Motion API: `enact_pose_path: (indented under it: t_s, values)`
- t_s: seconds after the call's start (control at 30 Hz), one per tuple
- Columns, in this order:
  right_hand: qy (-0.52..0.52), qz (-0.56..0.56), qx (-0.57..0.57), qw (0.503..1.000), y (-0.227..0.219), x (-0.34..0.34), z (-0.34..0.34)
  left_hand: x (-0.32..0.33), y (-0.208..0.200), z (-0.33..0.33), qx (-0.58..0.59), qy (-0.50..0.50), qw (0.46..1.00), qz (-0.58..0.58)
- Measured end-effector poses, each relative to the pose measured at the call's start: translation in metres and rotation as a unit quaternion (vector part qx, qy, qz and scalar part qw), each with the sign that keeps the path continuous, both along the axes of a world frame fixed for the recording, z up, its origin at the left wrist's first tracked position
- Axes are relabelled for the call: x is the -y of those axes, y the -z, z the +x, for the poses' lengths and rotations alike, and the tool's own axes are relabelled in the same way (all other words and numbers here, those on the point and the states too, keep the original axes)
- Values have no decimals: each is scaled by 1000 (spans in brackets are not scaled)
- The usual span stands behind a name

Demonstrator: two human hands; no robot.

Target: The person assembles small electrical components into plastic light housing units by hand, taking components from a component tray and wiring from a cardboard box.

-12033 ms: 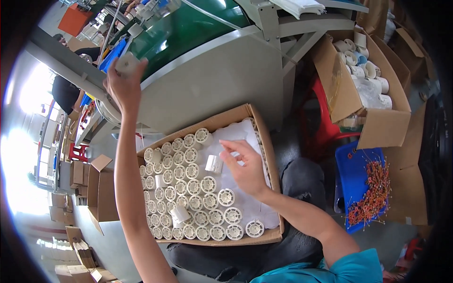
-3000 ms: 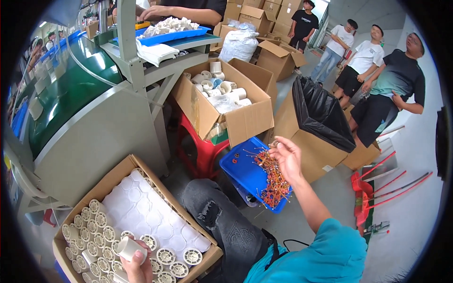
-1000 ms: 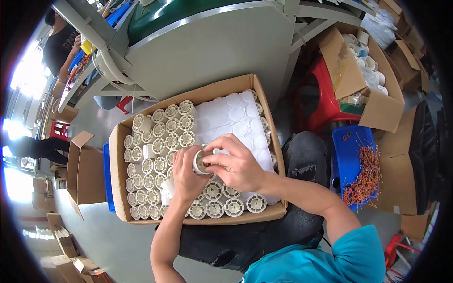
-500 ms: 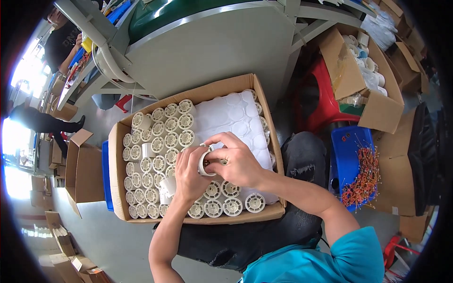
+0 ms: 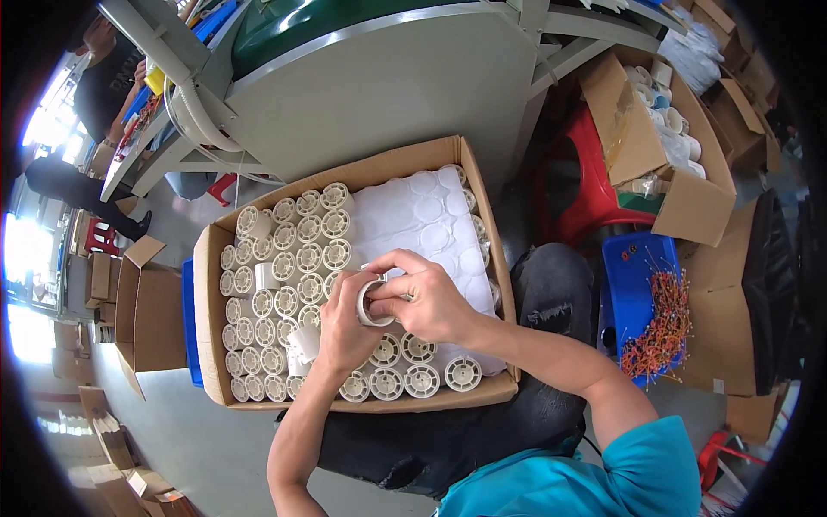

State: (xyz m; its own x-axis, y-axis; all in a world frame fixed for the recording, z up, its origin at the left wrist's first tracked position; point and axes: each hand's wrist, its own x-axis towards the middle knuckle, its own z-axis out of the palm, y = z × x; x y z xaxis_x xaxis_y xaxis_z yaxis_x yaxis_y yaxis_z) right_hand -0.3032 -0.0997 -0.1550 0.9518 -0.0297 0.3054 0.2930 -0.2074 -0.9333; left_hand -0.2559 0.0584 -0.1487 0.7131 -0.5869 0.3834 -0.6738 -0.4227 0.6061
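left hand (image 5: 343, 323), right hand (image 5: 424, 297), fingers curled together

A single head-worn fisheye view looks steeply down from above the person's lap, close to both hands, which sit near the picture's middle over the open cardboard box (image 5: 220, 258) on the knees. The forearms enter from the near, lower edge, and the far side takes in the grey-green machine (image 5: 370, 77). Straight edges bow toward the dark rim, with the blue tray (image 5: 629, 267) at the right and floor cartons at the left.
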Motion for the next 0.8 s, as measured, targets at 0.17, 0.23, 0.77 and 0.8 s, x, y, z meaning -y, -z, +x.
enact_pose_path:
  t_s: [0.17,0.23,0.77,0.8]
  values:
    - [20,-30,42,998,3,-4,0,-3,4,2,0,-3,1000,28]
    - [12,-18,24,999,2,-3,2,-3,4,2,-12,-6,1000,23]
    - [167,118,44,978,-13,35,14,44,-97,133,232,-103,966,50]
    - [171,128,46,976,-10,35,15,52,-113,160,259,-116,958,40]
